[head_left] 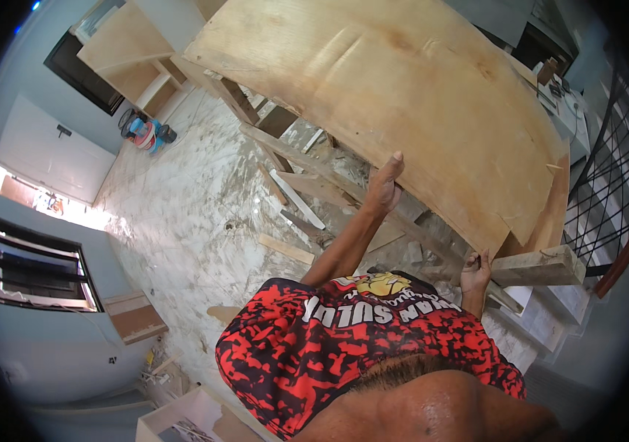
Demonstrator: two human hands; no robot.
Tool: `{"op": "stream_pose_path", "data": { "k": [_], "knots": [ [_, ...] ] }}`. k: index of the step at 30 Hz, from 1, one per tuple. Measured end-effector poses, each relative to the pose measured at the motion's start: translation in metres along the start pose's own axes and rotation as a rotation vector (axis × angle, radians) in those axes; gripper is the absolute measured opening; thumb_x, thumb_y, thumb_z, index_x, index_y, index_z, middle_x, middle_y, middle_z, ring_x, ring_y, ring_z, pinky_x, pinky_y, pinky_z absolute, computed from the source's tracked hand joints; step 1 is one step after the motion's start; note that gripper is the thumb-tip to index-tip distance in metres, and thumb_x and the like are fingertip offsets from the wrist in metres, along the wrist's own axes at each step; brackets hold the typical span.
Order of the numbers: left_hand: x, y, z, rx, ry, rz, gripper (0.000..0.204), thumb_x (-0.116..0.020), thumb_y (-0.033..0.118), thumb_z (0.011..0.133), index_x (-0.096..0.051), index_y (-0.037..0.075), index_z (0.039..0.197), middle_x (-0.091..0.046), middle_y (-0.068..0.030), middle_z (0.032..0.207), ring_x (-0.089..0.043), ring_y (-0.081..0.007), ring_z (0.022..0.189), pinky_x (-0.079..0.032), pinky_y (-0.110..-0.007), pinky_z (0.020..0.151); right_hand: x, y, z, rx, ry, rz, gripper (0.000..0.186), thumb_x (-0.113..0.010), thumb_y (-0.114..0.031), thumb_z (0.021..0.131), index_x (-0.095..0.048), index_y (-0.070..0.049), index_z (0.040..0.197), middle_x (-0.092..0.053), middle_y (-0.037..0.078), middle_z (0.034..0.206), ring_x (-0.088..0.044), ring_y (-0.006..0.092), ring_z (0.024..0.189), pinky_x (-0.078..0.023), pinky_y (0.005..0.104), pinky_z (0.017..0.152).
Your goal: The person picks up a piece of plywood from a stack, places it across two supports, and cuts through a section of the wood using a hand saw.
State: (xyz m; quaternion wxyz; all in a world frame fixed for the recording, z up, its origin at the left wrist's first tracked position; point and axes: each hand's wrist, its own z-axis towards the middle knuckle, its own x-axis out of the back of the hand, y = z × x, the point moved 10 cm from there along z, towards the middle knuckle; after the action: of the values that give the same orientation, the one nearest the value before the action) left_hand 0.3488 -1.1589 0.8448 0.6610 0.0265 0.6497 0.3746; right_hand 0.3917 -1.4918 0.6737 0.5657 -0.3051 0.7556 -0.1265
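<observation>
A large, pale plywood sheet [403, 96] lies across a rough timber frame in front of me, its near edge toward my body. My left hand [386, 186] grips that edge near its middle, the thumb on top and the fingers hidden beneath. At the sheet's near right corner my right hand [476, 272] is closed, fingertips pressed to the edge. Beside the right hand the end of a thick timber beam [543, 267] juts out. Another brownish board [552, 214] shows under the sheet's right side.
Wood offcuts [286, 249] lie on the dusty floor [182, 206] to the left. A bucket [143, 134] stands farther off by wooden cabinets [156, 92]. White stairs [546, 317] and a black mesh railing [609, 177] are on the right. An open-topped box [182, 412] sits at lower left.
</observation>
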Motion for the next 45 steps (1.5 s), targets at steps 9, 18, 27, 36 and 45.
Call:
{"op": "stream_pose_path", "data": {
  "k": [9,18,27,36,45],
  "knots": [
    [0.057,-0.052,-0.001,0.117,0.154,0.074,0.038,-0.046,0.026,0.093,-0.045,-0.001,0.12,-0.052,-0.0136,0.119,-0.049,-0.026,0.111,-0.041,-0.041,0.096,0.007,-0.012,-0.006,0.032,-0.09,0.043,0.017,-0.056,-0.011,0.088,-0.052,-0.006,0.104,-0.055,0.003,0.082,-0.053,0.0154,0.067,-0.045,0.0262,0.059],
    [0.086,-0.066,0.006,0.151,0.149,0.12,0.041,-0.046,0.028,0.093,-0.043,-0.002,0.121,-0.05,-0.0135,0.12,-0.049,-0.026,0.111,-0.039,-0.04,0.097,0.023,0.004,-0.007,0.015,0.069,0.024,0.028,-0.058,-0.005,0.085,-0.046,-0.008,0.11,-0.056,0.005,0.081,-0.059,0.0187,0.063,-0.051,0.0299,0.054],
    [0.114,-0.088,-0.009,0.216,0.234,0.066,0.039,-0.047,0.026,0.093,-0.044,-0.001,0.122,-0.051,-0.0122,0.119,-0.049,-0.0254,0.11,-0.039,-0.039,0.098,0.035,0.003,-0.01,0.002,0.097,-0.106,0.014,-0.056,-0.009,0.087,-0.053,-0.005,0.1,-0.056,0.005,0.075,-0.057,0.0171,0.064,-0.047,0.029,0.054],
    [0.113,-0.067,-0.043,0.23,0.288,0.067,0.044,-0.049,0.026,0.092,-0.04,0.0,0.126,-0.048,-0.0125,0.124,-0.046,-0.0261,0.115,-0.036,-0.04,0.1,0.03,-0.003,-0.04,-0.011,0.087,-0.16,0.021,-0.056,-0.009,0.087,-0.051,-0.005,0.107,-0.056,0.004,0.085,-0.055,0.0148,0.066,-0.046,0.0284,0.058],
    [0.107,-0.058,-0.086,0.256,0.368,0.06,0.047,-0.05,0.026,0.091,-0.037,0.002,0.129,-0.046,-0.0118,0.128,-0.044,-0.0266,0.117,-0.035,-0.04,0.1,0.031,-0.011,-0.061,-0.038,-0.002,-0.225,0.023,-0.052,-0.013,0.089,-0.05,-0.005,0.111,-0.056,0.004,0.085,-0.054,0.014,0.068,-0.044,0.0277,0.061]
  ]
}}
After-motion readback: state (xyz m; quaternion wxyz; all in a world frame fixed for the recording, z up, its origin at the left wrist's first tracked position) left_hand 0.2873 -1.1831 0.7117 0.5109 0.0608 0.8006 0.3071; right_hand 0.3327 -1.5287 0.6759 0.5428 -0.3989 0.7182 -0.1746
